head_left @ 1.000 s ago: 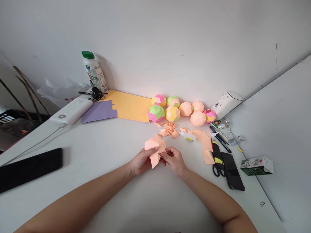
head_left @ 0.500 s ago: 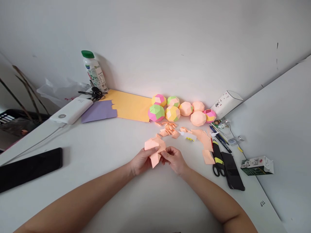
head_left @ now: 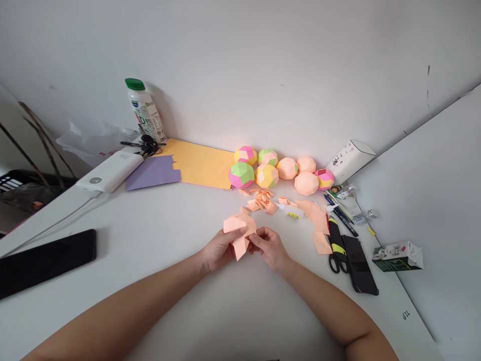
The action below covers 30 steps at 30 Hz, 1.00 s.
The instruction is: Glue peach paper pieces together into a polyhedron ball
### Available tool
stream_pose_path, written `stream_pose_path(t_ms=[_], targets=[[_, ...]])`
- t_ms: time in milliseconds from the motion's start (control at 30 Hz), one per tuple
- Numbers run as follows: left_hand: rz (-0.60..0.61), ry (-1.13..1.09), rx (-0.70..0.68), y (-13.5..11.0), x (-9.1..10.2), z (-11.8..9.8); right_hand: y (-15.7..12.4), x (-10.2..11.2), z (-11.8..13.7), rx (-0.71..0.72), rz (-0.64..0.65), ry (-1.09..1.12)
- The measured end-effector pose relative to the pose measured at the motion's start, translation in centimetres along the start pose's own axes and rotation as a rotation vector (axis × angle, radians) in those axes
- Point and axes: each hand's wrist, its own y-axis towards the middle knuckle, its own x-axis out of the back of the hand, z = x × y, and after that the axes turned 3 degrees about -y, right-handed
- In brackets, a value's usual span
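A half-built folded piece of peach paper sits between both my hands above the white table. My left hand grips its left side with the fingers curled under and the thumb on top. My right hand pinches its right edge with closed fingers. Just beyond lie small folded peach paper units and more peach paper squares. Several finished paper balls, some multicoloured and some peach, stand in a row against the wall.
Scissors and a black phone lie to the right, with pens and a small green carton. At the left are a black tablet, a white power bank, purple paper, orange paper, keys and a bottle.
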Motion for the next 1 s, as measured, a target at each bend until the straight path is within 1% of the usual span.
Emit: stream_pose_path(t_ms=[467,667,1000], targets=[[0.029,0.007,-0.017,0.04,0.04,0.06,0.14,0.1,0.14,-0.017,0.043,-0.006],[0.025,-0.004,-0.005,-0.01,0.15,0.12,0.24,0.34,-0.01,-0.018,0.072,0.018],[0.0,-0.004,-0.002,-0.04,0.07,0.09,0.29,0.34,-0.17,-0.026,0.077,0.032]])
